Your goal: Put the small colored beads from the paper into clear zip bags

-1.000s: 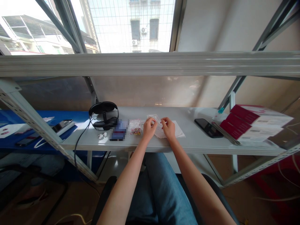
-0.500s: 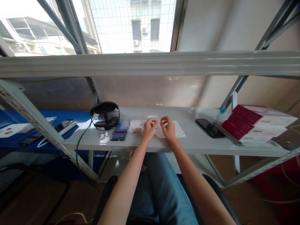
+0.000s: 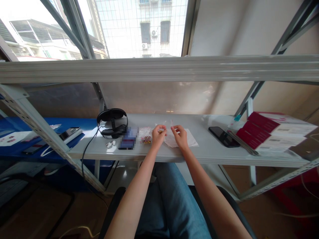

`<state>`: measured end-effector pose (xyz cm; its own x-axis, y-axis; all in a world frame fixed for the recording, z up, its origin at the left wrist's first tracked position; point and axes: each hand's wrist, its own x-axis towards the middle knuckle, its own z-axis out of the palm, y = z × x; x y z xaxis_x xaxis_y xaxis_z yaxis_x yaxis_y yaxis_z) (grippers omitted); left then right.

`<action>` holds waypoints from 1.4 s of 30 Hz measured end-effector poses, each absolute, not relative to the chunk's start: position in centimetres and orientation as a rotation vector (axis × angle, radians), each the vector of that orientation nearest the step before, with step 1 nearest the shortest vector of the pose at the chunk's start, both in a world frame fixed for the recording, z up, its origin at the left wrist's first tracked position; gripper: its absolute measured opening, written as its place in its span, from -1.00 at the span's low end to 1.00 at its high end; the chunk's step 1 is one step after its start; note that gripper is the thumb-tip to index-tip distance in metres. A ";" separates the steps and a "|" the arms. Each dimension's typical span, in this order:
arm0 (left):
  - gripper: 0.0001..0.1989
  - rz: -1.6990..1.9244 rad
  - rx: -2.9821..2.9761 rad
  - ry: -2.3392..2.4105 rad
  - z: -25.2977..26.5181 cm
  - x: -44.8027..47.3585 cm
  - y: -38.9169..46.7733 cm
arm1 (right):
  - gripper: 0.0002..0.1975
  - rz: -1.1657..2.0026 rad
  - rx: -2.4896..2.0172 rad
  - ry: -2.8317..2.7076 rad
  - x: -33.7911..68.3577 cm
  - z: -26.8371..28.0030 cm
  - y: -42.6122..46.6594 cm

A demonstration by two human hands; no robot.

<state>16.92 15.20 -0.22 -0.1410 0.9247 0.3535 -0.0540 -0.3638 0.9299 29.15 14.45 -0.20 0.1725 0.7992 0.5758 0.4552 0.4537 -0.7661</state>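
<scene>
My left hand point(image 3: 159, 135) is closed in a pinch above the shelf, with a small yellowish-brown thing at its fingertips, too small to name. Behind it shows a bit of clear plastic bag point(image 3: 163, 122). Facing it, my right hand point(image 3: 180, 136) pinches a thin pale strip with a reddish tinge point(image 3: 171, 122), which stands up from the fingertips. Under the right hand lies a white paper sheet point(image 3: 190, 139). Left of my left hand rests a clear bag of small coloured pieces point(image 3: 145, 136).
On the grey shelf point(image 3: 199, 122) are black headphones point(image 3: 112, 122), white earbuds point(image 3: 111, 144), a blurred-out blue item point(image 3: 127, 139) and a black phone point(image 3: 223, 136). Maroon-and-white boxes point(image 3: 271, 132) are stacked at the right. A metal beam point(image 3: 159, 69) crosses above the shelf.
The fingertips have drawn slightly apart. A thin strip now stands up from my right hand, where clear plastic was between the hands before.
</scene>
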 end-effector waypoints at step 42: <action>-0.57 1.669 1.576 1.036 0.2 17.0 14.1 | -0.66 1.335 -0.611 -0.804 31.8 0.4 15.1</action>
<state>16.97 14.12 0.23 -0.1023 0.8532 0.5115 0.0797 -0.5055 0.8591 31.77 15.13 0.40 0.0435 0.9867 0.1566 -0.5997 0.1512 -0.7858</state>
